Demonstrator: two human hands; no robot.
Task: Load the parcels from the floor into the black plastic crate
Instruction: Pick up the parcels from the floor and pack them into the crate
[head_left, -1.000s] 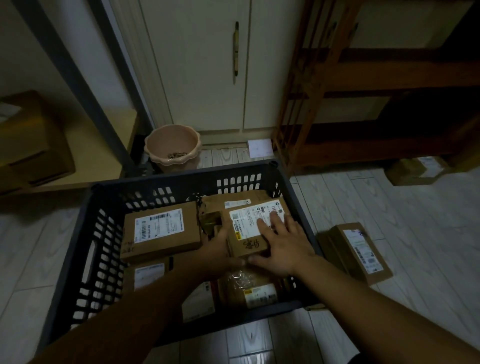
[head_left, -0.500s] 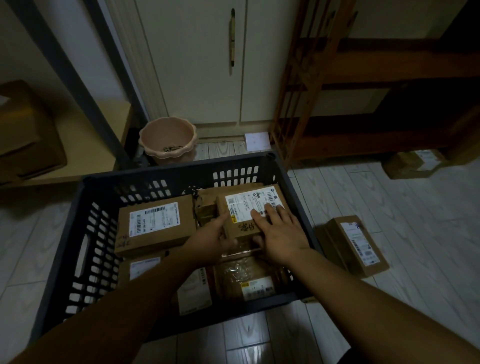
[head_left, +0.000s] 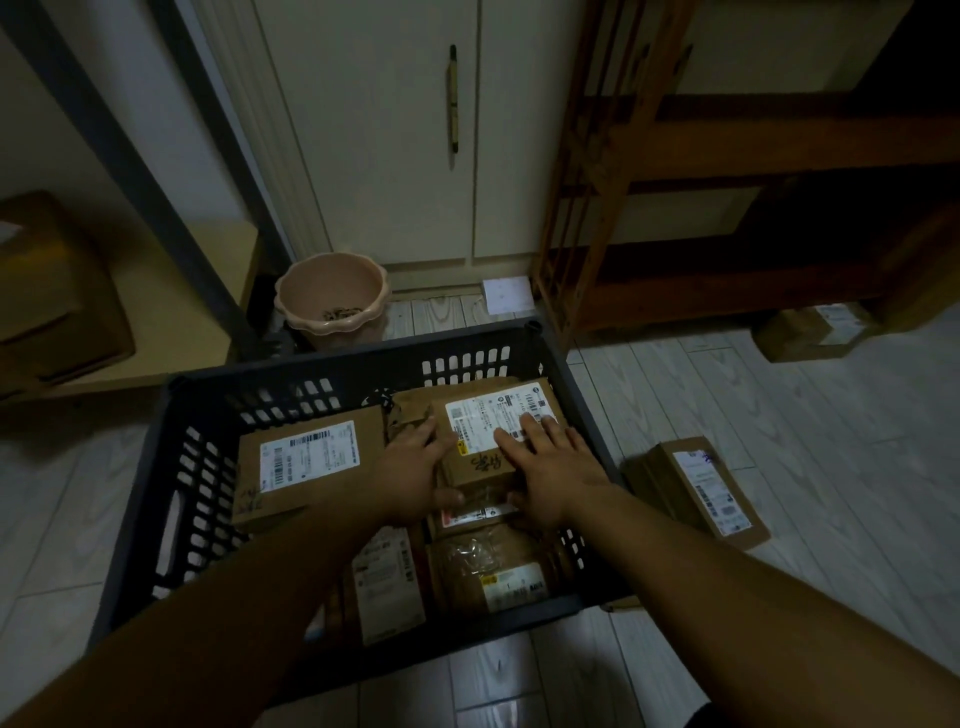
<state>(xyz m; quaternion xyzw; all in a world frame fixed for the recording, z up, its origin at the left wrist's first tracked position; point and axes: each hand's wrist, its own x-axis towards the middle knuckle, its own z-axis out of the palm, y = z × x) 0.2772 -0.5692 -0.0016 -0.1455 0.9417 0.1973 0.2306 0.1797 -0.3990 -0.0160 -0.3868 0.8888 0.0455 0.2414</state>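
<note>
The black plastic crate stands on the floor in front of me with several brown parcels inside. A brown parcel with a white label lies on top of others in the crate's far right corner. My left hand grips its left near corner, thumb along the near side. My right hand lies flat on its top, fingers straight over the label. A flat labelled parcel sits at the crate's left. One more parcel lies on the floor just right of the crate.
Another parcel sits under the wooden shelf at the right. A pink pot stands behind the crate by the cabinet doors. A cardboard box rests on a low board at left.
Both hands have slid the labelled parcel a little farther toward the crate's far right corner, and my left thumb has moved from its top to its near side.
</note>
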